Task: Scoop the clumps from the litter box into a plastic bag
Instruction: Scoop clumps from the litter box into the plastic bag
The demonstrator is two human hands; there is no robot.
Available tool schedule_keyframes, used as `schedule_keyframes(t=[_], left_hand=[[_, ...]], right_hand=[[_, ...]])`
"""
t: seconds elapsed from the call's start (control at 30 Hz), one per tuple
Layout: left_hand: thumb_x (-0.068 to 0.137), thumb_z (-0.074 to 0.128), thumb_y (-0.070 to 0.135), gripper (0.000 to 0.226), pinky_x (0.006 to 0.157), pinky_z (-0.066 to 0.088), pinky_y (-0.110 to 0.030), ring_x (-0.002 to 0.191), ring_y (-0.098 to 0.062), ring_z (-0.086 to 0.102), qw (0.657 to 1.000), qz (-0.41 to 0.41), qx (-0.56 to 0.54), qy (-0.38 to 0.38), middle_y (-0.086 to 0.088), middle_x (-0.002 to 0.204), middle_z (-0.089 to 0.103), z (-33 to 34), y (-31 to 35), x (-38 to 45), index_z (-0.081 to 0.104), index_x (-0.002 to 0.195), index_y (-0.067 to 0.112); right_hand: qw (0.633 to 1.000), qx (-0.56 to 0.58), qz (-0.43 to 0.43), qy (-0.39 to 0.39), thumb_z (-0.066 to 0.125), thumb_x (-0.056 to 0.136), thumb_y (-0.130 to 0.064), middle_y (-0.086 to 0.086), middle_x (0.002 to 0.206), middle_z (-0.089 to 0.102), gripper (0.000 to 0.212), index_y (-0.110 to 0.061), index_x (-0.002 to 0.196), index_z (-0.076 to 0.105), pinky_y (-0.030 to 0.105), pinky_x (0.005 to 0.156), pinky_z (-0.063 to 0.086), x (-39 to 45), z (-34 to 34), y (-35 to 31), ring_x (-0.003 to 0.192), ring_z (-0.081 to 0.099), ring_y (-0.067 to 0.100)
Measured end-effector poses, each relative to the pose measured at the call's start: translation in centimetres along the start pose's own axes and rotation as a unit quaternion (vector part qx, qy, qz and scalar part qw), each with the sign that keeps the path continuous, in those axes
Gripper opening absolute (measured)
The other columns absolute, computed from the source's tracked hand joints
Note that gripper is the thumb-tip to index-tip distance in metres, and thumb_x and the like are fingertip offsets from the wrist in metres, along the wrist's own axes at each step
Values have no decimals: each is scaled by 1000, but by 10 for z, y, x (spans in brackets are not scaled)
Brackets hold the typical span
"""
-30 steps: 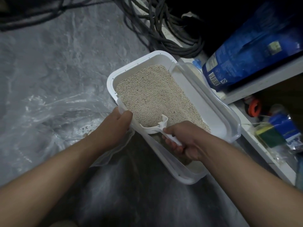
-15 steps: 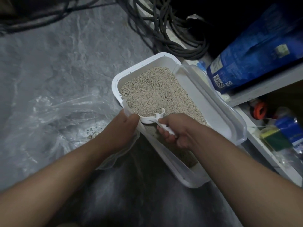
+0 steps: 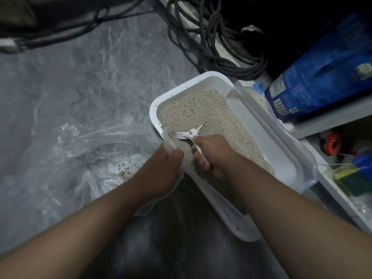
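Digging further up the litter box than a second ago, the right hand grips the white plastic scoop, its blade sunk in grainy beige litter. The left hand still clutches the box's near rim. The crinkled clear plastic bag lies open beside it on the floor (a few clumps inside). Coiled black cables and a blue sack crowd behind.

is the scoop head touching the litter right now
Touching: the head view shows the scoop in the right hand, its head dug into the litter.
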State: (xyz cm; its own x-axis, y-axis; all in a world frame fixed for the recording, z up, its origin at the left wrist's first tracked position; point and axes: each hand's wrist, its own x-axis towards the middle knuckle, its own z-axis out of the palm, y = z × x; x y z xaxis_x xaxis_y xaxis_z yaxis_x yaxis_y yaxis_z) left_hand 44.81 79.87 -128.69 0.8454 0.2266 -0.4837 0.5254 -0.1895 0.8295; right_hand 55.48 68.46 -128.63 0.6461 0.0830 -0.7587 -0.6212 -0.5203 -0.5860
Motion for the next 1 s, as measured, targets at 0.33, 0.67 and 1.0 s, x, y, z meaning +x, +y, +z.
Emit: schedule_keyframes(t=[0.33,0.67,1.0], left_hand=[[106,35,24,11,63,36,-19,66,-2,39,1000,13,15,4,8,77,43,-2,-4,2,43,106,16],[106,35,22,32,64,34,-17,67,0,37,1000,15,26,9,11,78,40,-2,-7,3,47,123,-2],[105,28,27,41,63,31,-18,69,-1,35,1000,-9,10,7,10,78,35,-5,-4,-1,49,121,-3]], right_hand=[[993,-110,-44,27,45,94,-18,16,54,54,30,3,81,61,23,37,35,12,3,-3,30,44,18],[977,-106,-155,100,45,77,-43,19,54,59,48,1,66,59,49,48,45,21,9,36,47,50,23],[986,-12,-147,76,48,89,-28,15,53,54,35,0,71,57,25,39,32,4,-4,38,37,42,19]])
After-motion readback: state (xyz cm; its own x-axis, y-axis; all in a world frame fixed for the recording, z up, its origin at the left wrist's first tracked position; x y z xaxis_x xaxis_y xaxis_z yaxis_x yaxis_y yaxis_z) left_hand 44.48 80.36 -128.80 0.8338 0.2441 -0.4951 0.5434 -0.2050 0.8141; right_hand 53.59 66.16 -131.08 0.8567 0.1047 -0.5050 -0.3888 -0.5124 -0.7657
